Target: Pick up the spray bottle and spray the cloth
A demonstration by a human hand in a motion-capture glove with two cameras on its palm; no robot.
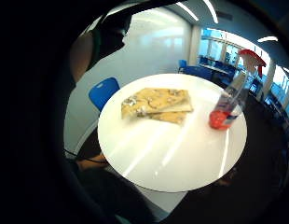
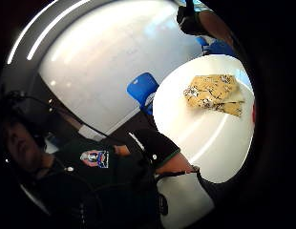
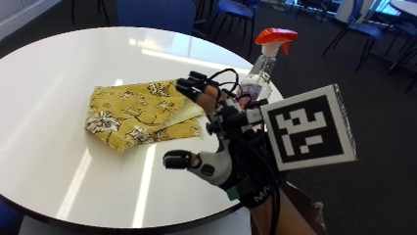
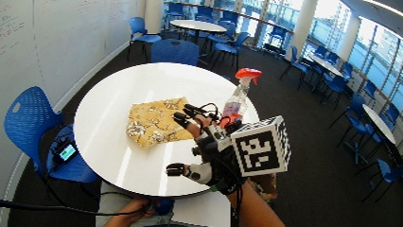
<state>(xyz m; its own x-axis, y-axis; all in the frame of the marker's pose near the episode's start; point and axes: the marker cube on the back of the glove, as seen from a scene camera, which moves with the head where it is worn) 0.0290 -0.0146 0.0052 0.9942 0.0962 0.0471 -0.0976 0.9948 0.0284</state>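
Two items concern you on the table (image 3: 58, 161): the bottle (image 3: 261, 81) and the cloth (image 3: 140, 115). Your right hand (image 3: 218, 142) is raised above the near edge with fingers (image 3: 196, 90) spread and thumb out; it has hold of nothing. The bottle stands upright just beyond your fingertips, toward the far rim, red trigger head on top and red liquid low in its clear body. The cloth lies folded flat off your thumb side, near the bottle but apart from it.

Assessment: you are in the approach step; the pick-up is not yet made and no spraying has begun. Your next move calls for carrying the hand forward to the bottle's neck, closing round it below the trigger head, and leaving a finger free for the trigger. Then turn the nozzle toward the cloth. The bottle is tall and narrow, so a sideways knock may tip it.
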